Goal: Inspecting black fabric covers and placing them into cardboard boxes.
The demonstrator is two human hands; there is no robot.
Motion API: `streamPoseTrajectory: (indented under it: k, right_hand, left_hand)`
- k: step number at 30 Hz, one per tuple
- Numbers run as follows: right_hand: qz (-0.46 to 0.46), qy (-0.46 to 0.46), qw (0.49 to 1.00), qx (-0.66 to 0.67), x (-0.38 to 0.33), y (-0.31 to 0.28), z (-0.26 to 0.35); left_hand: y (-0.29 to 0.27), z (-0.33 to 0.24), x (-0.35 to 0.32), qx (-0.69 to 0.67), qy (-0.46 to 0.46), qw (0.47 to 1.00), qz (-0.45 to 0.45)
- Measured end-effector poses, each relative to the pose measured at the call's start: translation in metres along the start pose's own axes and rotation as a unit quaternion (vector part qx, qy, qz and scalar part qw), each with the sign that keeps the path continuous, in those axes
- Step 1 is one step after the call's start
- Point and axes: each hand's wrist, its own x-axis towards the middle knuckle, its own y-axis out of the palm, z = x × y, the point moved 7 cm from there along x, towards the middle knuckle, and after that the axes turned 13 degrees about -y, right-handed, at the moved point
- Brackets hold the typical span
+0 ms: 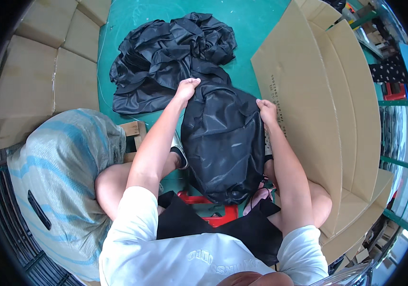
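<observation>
A large black, shiny cloth bag or cover (pixel 225 138) hangs spread between my knees, creased and slightly bulging. My left hand (pixel 188 90) pinches its far left edge, fingers pressed together. At the far right edge, my right hand (pixel 267 112) grips the same cloth between thumb and fingers. The bag's lower end is gathered and rounded, just above a red plastic stool (pixel 230 214). Beyond my hands, a crumpled heap of similar black cloth (pixel 166 52) lies on the green floor; its near folds meet the bag's far edge.
A big open cardboard box (pixel 299 71) stands close on my right. Stacked cartons (pixel 27 86) line the far left. Beside my left knee sits a bulky grey-and-blue woven sack (pixel 70 157) with a black oblong object (pixel 39 209) on it. Green-framed racks (pixel 397 162) are at the right.
</observation>
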Motion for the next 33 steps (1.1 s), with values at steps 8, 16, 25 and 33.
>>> streamPoseTrajectory:
  k: [8, 16, 25, 33]
  right_hand:
    - [-0.04, 0.012, 0.986, -0.164, -0.003, -0.009, -0.04]
    - [-0.106, 0.024, 0.994, 0.003, -0.044, -0.019, -0.045]
    - [-0.102, 0.022, 0.994, 0.014, -0.092, -0.05, -0.041]
    - [-0.117, -0.009, 0.993, -0.015, -0.076, -0.057, -0.053]
  left_hand:
    - [0.003, 0.043, 0.065, 0.335, -0.026, 0.941, -0.045]
    - [-0.021, 0.031, -0.007, 0.102, 0.006, 0.992, -0.08]
    - [-0.058, 0.073, -0.051, -0.238, -0.008, 0.97, -0.045]
    - [-0.054, 0.056, -0.035, -0.152, -0.014, 0.985, -0.081]
